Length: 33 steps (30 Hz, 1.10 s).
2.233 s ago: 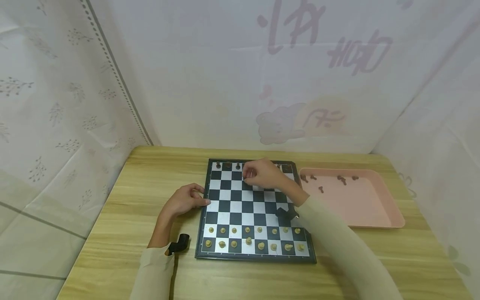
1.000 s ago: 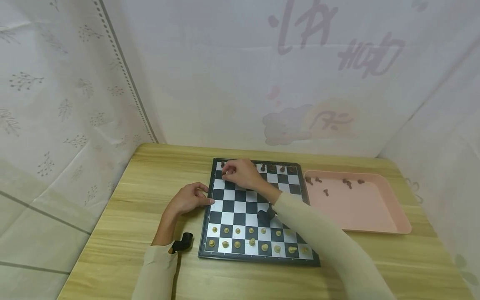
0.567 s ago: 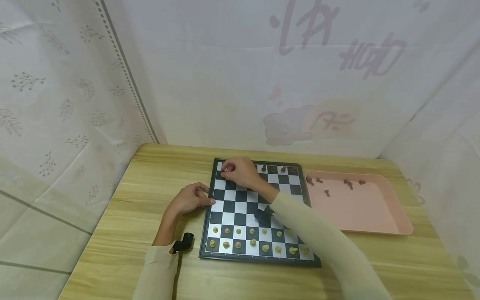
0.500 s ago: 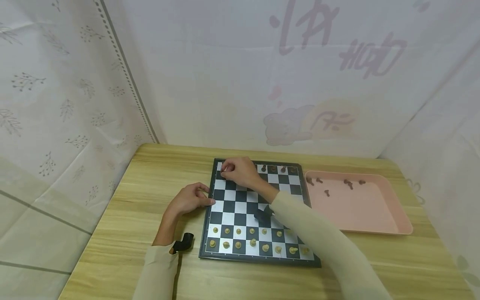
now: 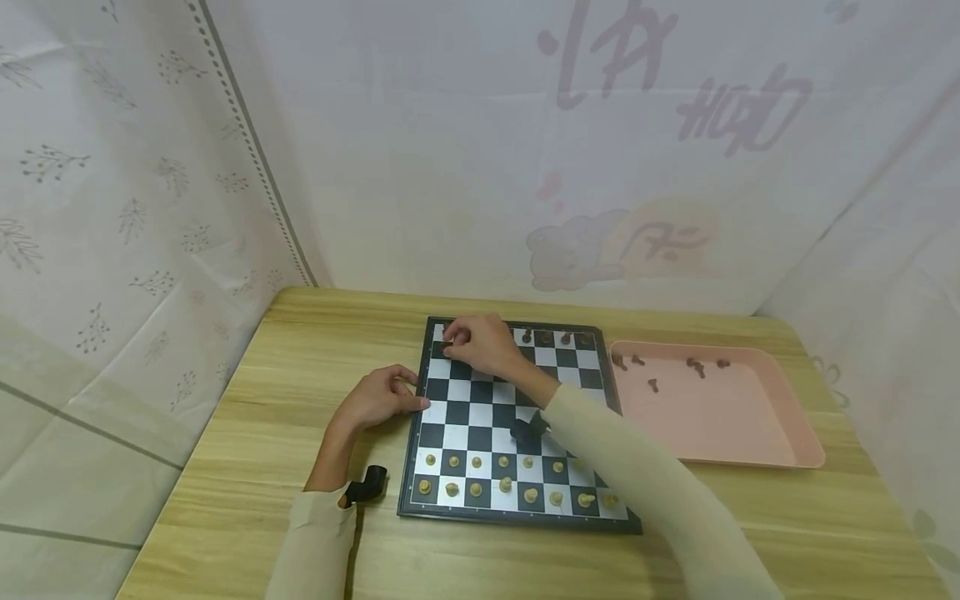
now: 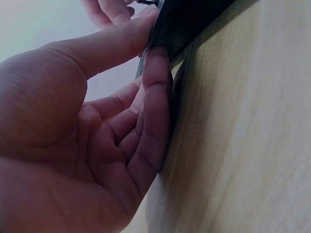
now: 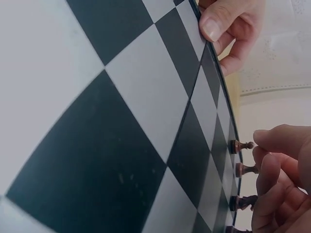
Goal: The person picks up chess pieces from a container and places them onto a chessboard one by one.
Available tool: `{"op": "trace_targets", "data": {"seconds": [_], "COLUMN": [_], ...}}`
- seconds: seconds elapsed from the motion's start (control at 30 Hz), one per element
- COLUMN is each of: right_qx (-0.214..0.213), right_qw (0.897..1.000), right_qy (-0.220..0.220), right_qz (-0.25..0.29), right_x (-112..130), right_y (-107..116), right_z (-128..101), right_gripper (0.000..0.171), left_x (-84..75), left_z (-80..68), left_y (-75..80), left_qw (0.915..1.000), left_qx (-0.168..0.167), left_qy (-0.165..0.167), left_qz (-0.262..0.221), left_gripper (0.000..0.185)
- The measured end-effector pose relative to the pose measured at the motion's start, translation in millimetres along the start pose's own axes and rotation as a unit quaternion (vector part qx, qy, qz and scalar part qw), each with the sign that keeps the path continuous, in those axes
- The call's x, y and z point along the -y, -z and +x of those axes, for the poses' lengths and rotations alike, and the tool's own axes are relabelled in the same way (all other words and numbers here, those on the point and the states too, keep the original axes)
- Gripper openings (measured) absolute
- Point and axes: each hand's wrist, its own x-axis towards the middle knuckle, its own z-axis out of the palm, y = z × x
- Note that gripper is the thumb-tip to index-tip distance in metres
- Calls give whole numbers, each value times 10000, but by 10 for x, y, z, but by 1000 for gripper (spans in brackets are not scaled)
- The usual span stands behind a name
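A folding black-and-white chessboard [image 5: 480, 414] lies on the wooden table. My left hand [image 5: 377, 397] grips its left edge, thumb on top and fingers against the side, as the left wrist view shows. Over the far left corner, my right hand [image 5: 483, 343] has thumb and index fingertips at the head of a small dark brown pawn [image 7: 238, 146], which stands upright on the board. Beside it in the right wrist view stand more dark pieces, among them a knight [image 7: 240, 202]. Light pieces fill the two near rows, including a light pawn [image 5: 431, 460].
Right of the board sits a pink tray [image 5: 806, 442] with several dark pieces lying in it, one dark piece [image 5: 653, 385] apart from the others. Dark pieces [image 5: 566, 337] stand along the board's far right edge. A patterned white curtain [image 5: 420, 167] hangs behind the table.
My right hand has moved left along the board's far side to the left corner, then stayed nearly still. The left hand keeps its grip on the board. The view has shifted slightly.
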Motion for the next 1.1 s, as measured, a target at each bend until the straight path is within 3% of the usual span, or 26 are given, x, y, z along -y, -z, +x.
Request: {"op": "trace_targets", "data": {"seconds": [0.37,0.67,0.83,1.1], "right_qx": [-252,-1028,-1288,-962], "right_qw": [9993,9933,9889,9885], "right_qy": [-143,-475,-732,-1122], "right_qz": [237,213,127,319], "right_x": [-118,-489,-794,-1258], "right_y": [433,987,1183,1500], "right_z": [-243,-646,-909,-1397], "right_gripper": [20,19,18,30], "left_x": [-20,-30,-21,-13], "left_z": [-23,-20,-18,-20], "left_y": [-6,-13,-17,-28], "left_qw": [9999,9999,9998,9999], "left_qx": [-51,-59,-69,-58], "left_qy": [52,105,108,52], "left_qz": [78,51,121,129], "left_gripper": [48,47,48,48]}}
